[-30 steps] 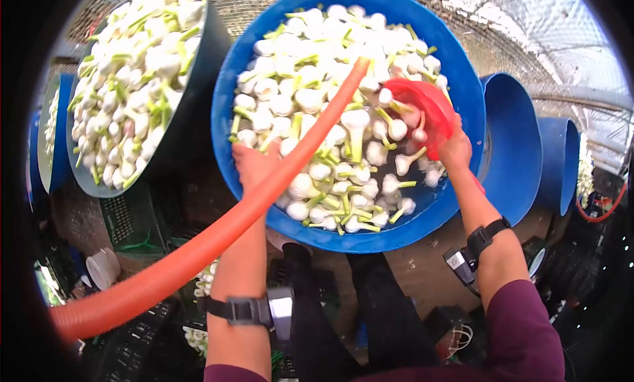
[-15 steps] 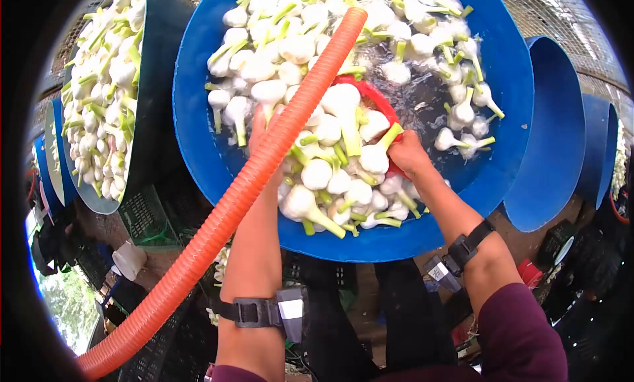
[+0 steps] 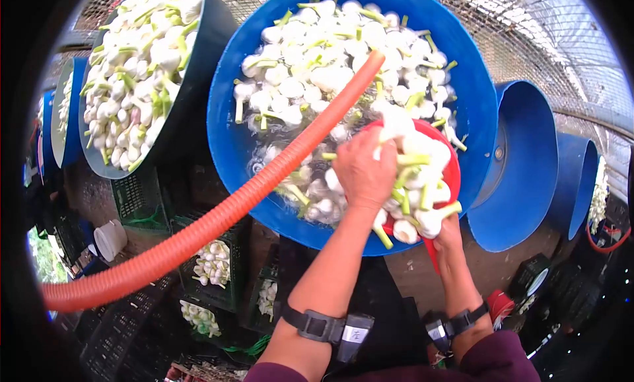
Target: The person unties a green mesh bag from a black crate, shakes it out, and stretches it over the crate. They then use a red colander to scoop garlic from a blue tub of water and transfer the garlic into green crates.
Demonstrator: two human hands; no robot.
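A red plastic basket (image 3: pixel 454 174) with a handle, heaped with garlic bulbs (image 3: pixel 422 144) on short green stems, is lifted over the near right rim of a blue round tub (image 3: pixel 485 98). My right hand (image 3: pixel 450 240) grips the basket by its near side, close to the handle. Across the heap, my left hand (image 3: pixel 366 171) is closed over a garlic bulb at the basket's left side; its fingertips are partly hidden. Many more bulbs float in the tub's water. An orange ribbed hose (image 3: pixel 264 184) slants over the tub, its end above the bulbs.
Left stands a tilted dark container (image 3: pixel 191 71) full of garlic. Blue curved barrels (image 3: pixel 522 171) stand at right. Below lie black crates (image 3: pixel 231 270) with garlic, a white bucket (image 3: pixel 110 240) and a red object (image 3: pixel 500 305).
The basket has risen out of the water and moved right, toward the tub's near rim. My left hand has crossed right onto the bulbs. The camera view has shifted.
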